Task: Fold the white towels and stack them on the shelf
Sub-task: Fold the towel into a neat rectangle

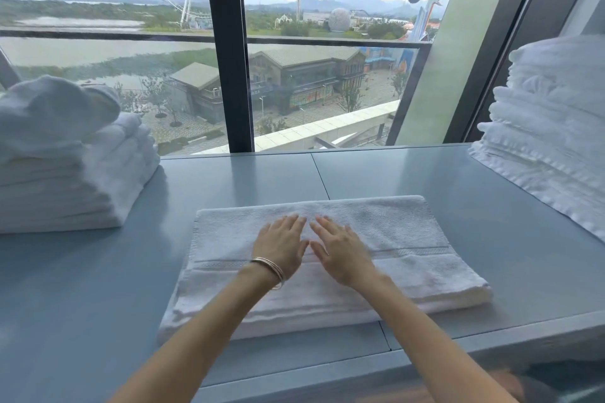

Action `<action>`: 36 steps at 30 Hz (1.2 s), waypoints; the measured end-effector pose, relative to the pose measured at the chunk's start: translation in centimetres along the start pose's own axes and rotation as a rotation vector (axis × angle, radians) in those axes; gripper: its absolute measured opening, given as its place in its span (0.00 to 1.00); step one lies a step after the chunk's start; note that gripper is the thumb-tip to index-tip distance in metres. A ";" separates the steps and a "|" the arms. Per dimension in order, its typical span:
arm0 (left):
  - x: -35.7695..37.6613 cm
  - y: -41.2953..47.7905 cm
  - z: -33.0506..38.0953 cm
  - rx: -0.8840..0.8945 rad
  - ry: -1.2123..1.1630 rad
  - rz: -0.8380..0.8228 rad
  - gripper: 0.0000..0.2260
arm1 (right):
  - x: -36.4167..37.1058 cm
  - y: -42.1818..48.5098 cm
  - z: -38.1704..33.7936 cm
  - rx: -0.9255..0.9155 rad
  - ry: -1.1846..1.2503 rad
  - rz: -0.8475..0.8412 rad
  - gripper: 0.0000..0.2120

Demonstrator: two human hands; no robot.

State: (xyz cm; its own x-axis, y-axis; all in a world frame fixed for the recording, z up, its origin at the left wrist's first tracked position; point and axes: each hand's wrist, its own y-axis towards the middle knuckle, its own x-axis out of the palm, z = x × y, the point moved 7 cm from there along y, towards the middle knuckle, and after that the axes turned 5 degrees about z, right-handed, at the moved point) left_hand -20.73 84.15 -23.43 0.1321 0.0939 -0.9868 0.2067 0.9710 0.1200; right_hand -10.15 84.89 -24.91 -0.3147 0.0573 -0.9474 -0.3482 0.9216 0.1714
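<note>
Towel (409, 229) seems mid-fold; your left hand (281, 247) and right hand (340, 253) press flat on it, fingers straight; next, likely fold it across.

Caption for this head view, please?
Left hand and right hand rest flat on a folded white towel on a shelf.

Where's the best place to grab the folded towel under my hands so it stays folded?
Probably its two short ends, a hand from each side, fingers under all layers. The folded towel lies flat, long left to right, layer edges showing nearest you, so pinching the top could unfold it.
</note>
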 end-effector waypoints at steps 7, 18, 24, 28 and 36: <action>3.6 0.2 -6.8 -0.189 0.019 -0.089 0.27 | -0.2 0.9 11.6 0.295 -0.186 -0.113 0.25; 2.4 -1.0 -12.1 -0.409 0.069 -0.071 0.23 | -2.6 -1.1 15.0 0.589 -0.243 -0.041 0.26; 3.7 2.6 -1.5 0.035 0.044 -0.045 0.36 | 1.6 -0.8 3.4 0.399 -0.189 -0.118 0.28; 4.4 3.1 -5.4 0.020 -0.004 -0.084 0.36 | 0.7 -2.4 7.2 0.409 -0.205 -0.125 0.27; 3.6 1.5 -10.1 -0.096 0.058 -0.089 0.23 | -3.6 -6.4 16.9 0.597 -0.257 -0.096 0.25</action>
State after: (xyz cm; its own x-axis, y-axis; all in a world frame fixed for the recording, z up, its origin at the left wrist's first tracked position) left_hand -29.75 88.21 -27.87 0.0606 0.0167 -0.9980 0.1206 0.9924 0.0240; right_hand 8.13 85.33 -27.20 -0.0603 -0.0146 -0.9981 0.2091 0.9775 -0.0269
